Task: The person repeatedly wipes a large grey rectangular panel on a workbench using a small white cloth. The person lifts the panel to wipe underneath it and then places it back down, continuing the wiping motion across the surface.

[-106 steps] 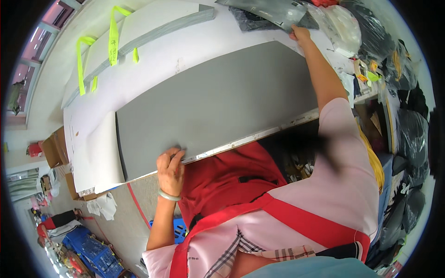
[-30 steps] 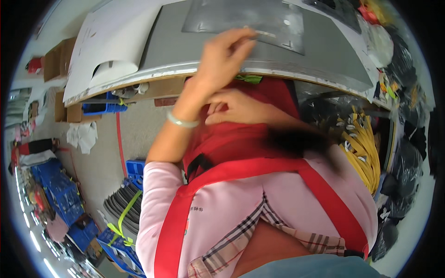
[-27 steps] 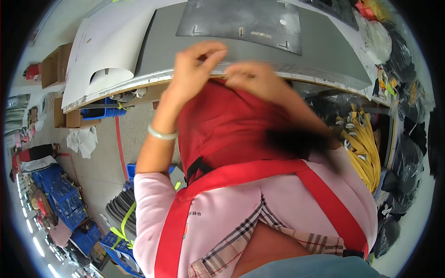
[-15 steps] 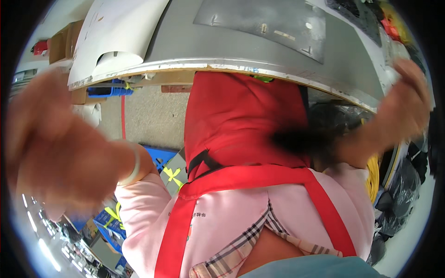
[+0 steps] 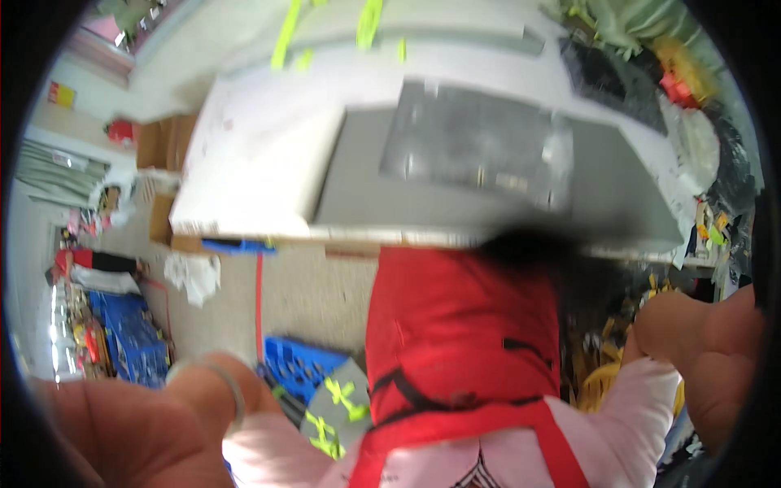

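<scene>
My left hand (image 5: 138, 431) is raised at the lower left, its palm side showing and its fingers lost at the dark rim. Nothing can be seen in it. At the right rim is my right hand (image 5: 709, 350), also lifted close to the camera, with its fingers cut off. Both hands are away from the work table (image 5: 244, 183). A dark grey sheet (image 5: 472, 142) with small cut-outs lies on a larger grey panel (image 5: 358, 187) there. To its left rests a white sheet (image 5: 268, 163). A red apron (image 5: 464, 317) covers my front.
Neon-yellow strips (image 5: 370, 23) and a long grey strip (image 5: 472, 39) lie at the table's far side. Dark plastic (image 5: 610, 81) sits at the far right. Blue crates (image 5: 301, 366) stand on the floor at left. A blurred black shape (image 5: 529, 244) crosses the table's front edge.
The view has tilted up, showing more of the table and room. Both hands now appear lower in the picture, toward its lower left and right rims. The sheets look unmoved on the table.
</scene>
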### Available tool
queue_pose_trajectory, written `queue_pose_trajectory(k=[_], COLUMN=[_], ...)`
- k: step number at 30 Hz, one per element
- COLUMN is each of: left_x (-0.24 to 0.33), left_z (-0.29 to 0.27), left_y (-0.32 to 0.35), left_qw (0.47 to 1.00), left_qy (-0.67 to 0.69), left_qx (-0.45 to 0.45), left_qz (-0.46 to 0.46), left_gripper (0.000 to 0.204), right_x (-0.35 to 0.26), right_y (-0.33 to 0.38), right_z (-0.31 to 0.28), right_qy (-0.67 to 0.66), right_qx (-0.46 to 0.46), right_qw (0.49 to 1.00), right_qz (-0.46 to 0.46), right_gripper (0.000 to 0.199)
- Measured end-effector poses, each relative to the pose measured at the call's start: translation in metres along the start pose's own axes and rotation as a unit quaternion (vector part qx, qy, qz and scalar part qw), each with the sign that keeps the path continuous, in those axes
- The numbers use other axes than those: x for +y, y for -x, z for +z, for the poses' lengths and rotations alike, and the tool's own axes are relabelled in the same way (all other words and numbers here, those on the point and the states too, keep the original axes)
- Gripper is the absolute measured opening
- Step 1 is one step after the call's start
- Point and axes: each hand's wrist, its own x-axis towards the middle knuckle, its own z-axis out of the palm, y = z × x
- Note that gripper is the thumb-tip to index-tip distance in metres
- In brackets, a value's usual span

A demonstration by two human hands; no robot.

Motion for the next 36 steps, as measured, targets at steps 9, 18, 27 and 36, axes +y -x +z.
queue_pose_trajectory(k=[9,18,27,36], left_x=[0.007,-0.006,0.006,-0.046], left_z=[-0.029,-0.009,0.0,0.061], left_y=[-0.061,-0.002,0.021,0.073], left_qw=[0.998,0.999,0.999,0.968], left_qy=[0.01,0.023,0.029,-0.054], left_qx=[0.055,0.042,0.043,-0.206], left_qz=[0.005,-0.001,-0.004,-0.134], left_gripper=[0.017,0.017,0.018,0.016], right_x=[-0.016,-0.007,-0.019,0.093], right_y=[-0.049,-0.02,-0.011,0.095], right_z=[-0.024,-0.011,-0.013,0.021], right_qy=[0.086,0.116,0.122,0.112], right_qx=[0.007,-0.014,-0.01,-0.029], right_qw=[0.994,0.991,0.99,0.921], right_qz=[-0.063,-0.062,-0.073,0.373], right_gripper=[0.018,0.019,0.021,0.021])
